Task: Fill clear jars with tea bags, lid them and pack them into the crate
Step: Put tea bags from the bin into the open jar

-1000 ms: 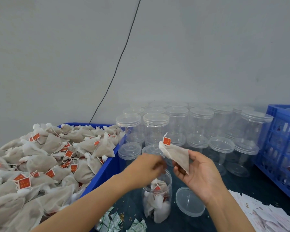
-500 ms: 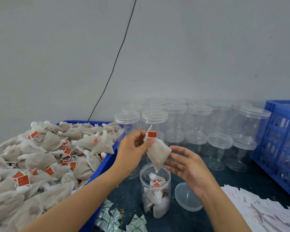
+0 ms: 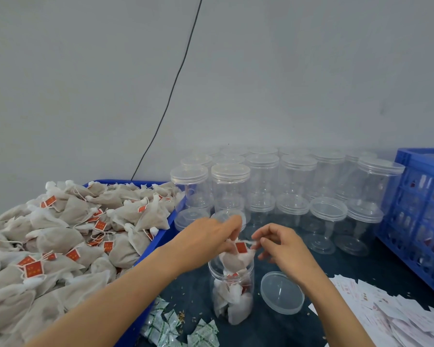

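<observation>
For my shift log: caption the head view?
Both hands lower a tea bag into the open jar, lid beside.

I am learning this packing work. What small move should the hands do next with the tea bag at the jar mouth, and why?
Probably push the tea bag down into the open jar. The left hand pinches it at the rim, the right hand holds its string end, and the bag sits only half inside. The lid lies beside the jar.

Black cable [image 3: 172,88] down grey wall [image 3: 286,71], green-white sachets [image 3: 166,324], white paper slips [image 3: 391,314] on dark tabletop [image 3: 336,261]
</observation>
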### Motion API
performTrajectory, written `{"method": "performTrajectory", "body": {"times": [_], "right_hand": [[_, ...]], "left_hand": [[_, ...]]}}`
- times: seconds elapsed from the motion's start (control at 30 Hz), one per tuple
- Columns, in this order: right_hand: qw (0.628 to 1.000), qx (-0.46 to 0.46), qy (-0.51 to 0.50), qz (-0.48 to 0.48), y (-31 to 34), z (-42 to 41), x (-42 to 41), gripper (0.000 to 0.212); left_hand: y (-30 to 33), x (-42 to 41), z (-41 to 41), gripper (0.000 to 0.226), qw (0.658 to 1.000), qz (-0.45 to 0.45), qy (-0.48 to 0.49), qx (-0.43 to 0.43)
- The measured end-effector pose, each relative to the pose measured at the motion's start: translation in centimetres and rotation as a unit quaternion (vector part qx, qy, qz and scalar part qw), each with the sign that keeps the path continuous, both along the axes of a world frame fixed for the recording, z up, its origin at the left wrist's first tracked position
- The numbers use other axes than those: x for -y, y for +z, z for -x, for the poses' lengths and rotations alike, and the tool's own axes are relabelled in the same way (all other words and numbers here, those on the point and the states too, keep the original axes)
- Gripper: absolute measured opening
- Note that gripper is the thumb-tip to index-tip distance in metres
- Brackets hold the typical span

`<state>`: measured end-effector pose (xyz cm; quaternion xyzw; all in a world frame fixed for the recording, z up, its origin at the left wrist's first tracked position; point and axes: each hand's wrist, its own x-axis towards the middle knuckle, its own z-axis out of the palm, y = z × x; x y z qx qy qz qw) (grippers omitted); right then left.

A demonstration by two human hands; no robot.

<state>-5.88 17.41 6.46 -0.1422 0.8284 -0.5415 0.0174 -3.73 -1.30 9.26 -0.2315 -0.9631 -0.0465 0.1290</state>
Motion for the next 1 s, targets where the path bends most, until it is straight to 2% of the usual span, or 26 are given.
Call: {"method": "performTrajectory", "body": {"times": [0.17,0.3,0.43,0.6,0.73,0.8,0.9,1.0], "right_hand": [[1.000,-0.019,-0.006,-0.001,0.5,-0.1,-0.4,0.024],[1.000,-0.023,-0.006,-0.011,0.6,-0.2,-0.3,0.023],[0.999,-0.025,-0.005,-0.021,0.5,-0.2,-0.3,0.023],[0.999,-0.026,-0.003,-0.040,0.4,0.0,-0.1,0.023],[0.999,-0.022,-0.001,-0.046,0.1,0.0,0.0,0.025],[0.999,-0.022,0.000,-0.047,0.1,0.0,0.1,0.026],[0.998,-0.024,0.002,-0.052,0.0,0.1,0.0,0.027],[0.998,-0.026,-0.002,-0.052,0.0,0.2,-0.2,0.027]], "left_hand": [[0.3,0.0,-0.2,0.015,0.995,0.054,-0.045,0.072],[-0.7,0.0,0.3,0.019,0.994,0.051,-0.020,0.095],[-1.4,-0.2,0.5,0.024,0.987,0.103,-0.034,0.119],[-0.5,-0.6,0.0,0.029,0.974,0.046,-0.042,0.219],[-0.3,-1.5,-0.5,0.035,0.956,0.089,-0.032,0.276],[-0.4,-1.8,-0.6,0.038,0.952,0.081,-0.030,0.294],[-0.3,-1.4,-0.8,0.039,0.956,0.042,-0.033,0.287],[0.7,-0.2,-1.1,0.032,0.976,-0.014,-0.043,0.212]]}}
